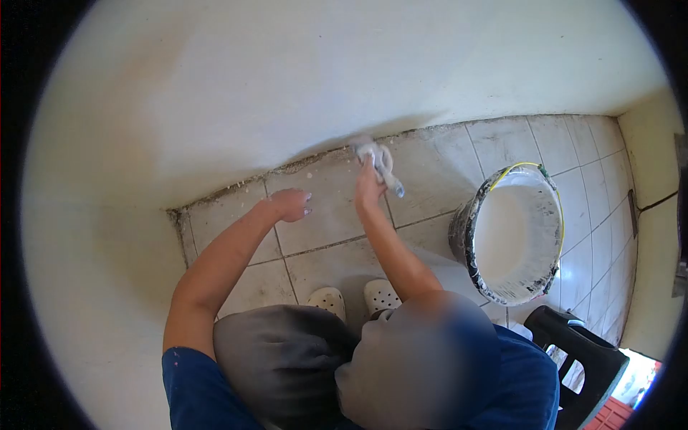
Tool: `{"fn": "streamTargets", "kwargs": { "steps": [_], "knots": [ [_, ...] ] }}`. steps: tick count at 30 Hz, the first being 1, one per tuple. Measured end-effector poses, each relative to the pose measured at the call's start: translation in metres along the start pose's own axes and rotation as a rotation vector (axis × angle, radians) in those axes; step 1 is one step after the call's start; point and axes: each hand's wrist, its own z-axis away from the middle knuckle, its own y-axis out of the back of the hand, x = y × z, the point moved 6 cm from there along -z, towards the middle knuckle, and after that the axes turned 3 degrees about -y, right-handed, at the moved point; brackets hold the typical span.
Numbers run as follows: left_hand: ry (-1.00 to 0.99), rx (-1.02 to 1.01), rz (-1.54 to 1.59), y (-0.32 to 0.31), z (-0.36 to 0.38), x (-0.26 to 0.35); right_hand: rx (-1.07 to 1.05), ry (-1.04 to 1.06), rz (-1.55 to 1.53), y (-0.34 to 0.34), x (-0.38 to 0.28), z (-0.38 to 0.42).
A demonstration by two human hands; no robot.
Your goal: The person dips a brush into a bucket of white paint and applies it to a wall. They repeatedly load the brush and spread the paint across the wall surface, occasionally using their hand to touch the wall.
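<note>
My right hand (368, 188) is closed around a paint-covered paintbrush (384, 163). Its bristle end is blurred and lies close to the foot of the white wall (344, 72), while the pale handle end sticks out to the right of my fingers. To the left, my left hand (290, 206) hangs over the floor tiles with white paint on its fingertips. Its fingers are bent and a little apart, with nothing seen between them. A dark bucket (462, 240) of white paint (502, 229) stands to the right of my right hand.
The bucket has a yellow handle (510, 170) and paint smears on its rim. A black plastic stool (552, 326) stands at the lower right. White paint spots dot the tiled floor (322, 193) along the rough wall edge. My pale clogs (327, 299) are below my hands.
</note>
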Motion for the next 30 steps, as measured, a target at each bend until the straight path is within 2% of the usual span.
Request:
{"fn": "streamTargets", "kwargs": {
  "steps": [1, 2, 3, 5, 7, 9, 11, 13, 15, 16, 19, 22, 25, 30],
  "knots": [
    [0.001, 0.021, -0.009, -0.002, 0.001, -0.002, -0.019, 0.057, -0.051, -0.010, -0.010, 0.002],
    [0.002, 0.043, -0.020, -0.003, 0.002, -0.005, -0.091, 0.029, -0.065, -0.021, -0.016, 0.003],
    [0.002, 0.065, -0.030, -0.003, 0.003, -0.007, -0.162, -0.001, -0.077, -0.043, -0.057, 0.018],
    [0.029, 0.035, 0.015, 0.002, 0.004, -0.007, -0.283, 0.079, -0.087, -0.068, -0.112, 0.044],
    [0.047, 0.014, 0.037, 0.005, 0.006, -0.004, -0.388, 0.296, -0.082, -0.067, -0.142, 0.071],
    [0.058, 0.003, 0.031, 0.006, 0.009, -0.003, -0.359, 0.631, 0.340, -0.053, -0.121, 0.066],
    [0.072, 0.020, 0.037, 0.004, 0.017, -0.002, -0.278, 0.334, 0.233, -0.054, -0.079, 0.067],
    [0.073, 0.017, 0.044, -0.001, 0.027, -0.001, -0.085, 0.358, 0.411, -0.033, -0.023, 0.054],
    [0.068, -0.007, 0.060, -0.008, 0.041, -0.002, -0.114, 0.078, 0.111, -0.018, 0.036, 0.038],
    [0.082, 0.004, 0.083, -0.012, 0.051, -0.005, -0.038, -0.017, 0.124, -0.008, 0.051, 0.041],
    [0.136, 0.019, 0.128, -0.025, 0.077, -0.017, -0.051, -0.227, 0.008, 0.011, 0.079, 0.058],
    [0.218, -0.004, 0.135, -0.041, 0.092, -0.041, -0.231, -0.049, 0.068, 0.007, 0.059, 0.083],
    [0.283, 0.003, 0.123, -0.038, 0.094, -0.058, -0.235, -0.068, 0.073, 0.003, 0.072, 0.088],
    [0.239, 0.071, 0.226, -0.028, 0.083, -0.065, -0.306, 0.227, 0.163, -0.013, 0.092, 0.083]
  ]
}}
